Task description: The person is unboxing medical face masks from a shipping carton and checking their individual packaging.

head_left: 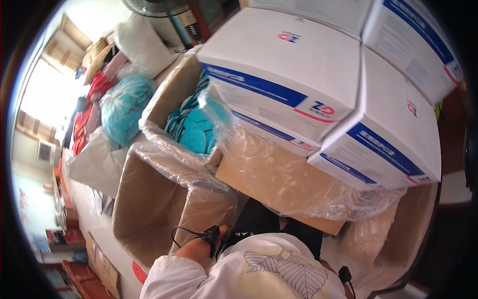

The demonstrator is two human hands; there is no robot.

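Note:
My left hand (224, 231) is low in front of my body, beside the black trousers at my lap. A black wrist device with a cable partly covers it, and its fingers are hidden. The nearest thing to it is an open brown carton (149, 209) lined with clear plastic, on the left. Only a bit of my right arm shows at the lower right, with a small black device (345, 273) on it; the right hand itself is out of sight. By that arm stands another plastic-lined carton (413, 239).
White boxes with blue stripes (284, 55) are stacked ahead and right, above a plastic-draped carton (279, 174). Further left, a carton holds turquoise flat pieces (196, 132). Beyond it lie a bag of turquoise items (127, 107), a white sack (142, 47) and a fan (154, 6).

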